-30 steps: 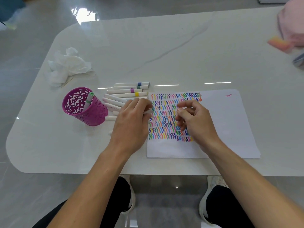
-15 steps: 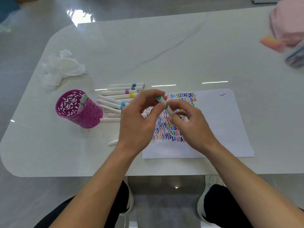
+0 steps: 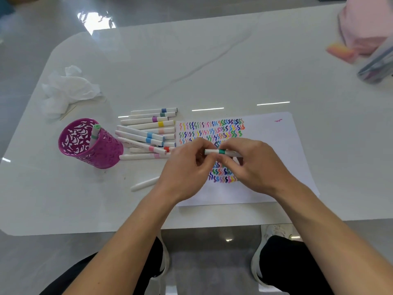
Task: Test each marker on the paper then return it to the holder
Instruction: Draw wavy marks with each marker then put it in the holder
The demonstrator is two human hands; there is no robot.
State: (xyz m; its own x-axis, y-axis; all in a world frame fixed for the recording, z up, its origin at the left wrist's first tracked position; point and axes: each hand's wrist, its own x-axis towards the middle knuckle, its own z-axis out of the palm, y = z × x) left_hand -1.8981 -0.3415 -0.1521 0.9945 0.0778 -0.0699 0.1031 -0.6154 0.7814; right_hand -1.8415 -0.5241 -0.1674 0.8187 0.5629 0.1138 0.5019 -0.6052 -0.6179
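A white marker with a green band (image 3: 221, 152) lies level above the paper, held at both ends. My left hand (image 3: 187, 169) pinches its left end and my right hand (image 3: 251, 165) grips its right part. The white paper (image 3: 274, 145) beneath carries rows of coloured zigzag marks. A purple cut-out holder (image 3: 91, 145) stands at the left with one green-capped marker (image 3: 95, 133) leaning inside. Several white markers with coloured bands (image 3: 148, 133) lie in a pile between holder and paper.
A loose white marker piece (image 3: 144, 184) lies near my left wrist. Crumpled white tissue (image 3: 68, 90) sits at the back left. A pink bag (image 3: 365, 24), an orange item (image 3: 340, 52) and a clear pouch (image 3: 378, 64) are at the far right. The table's front edge is close to me.
The marker picked up from the pile has turned from tilted to level between both hands, which have drawn close together over the paper.
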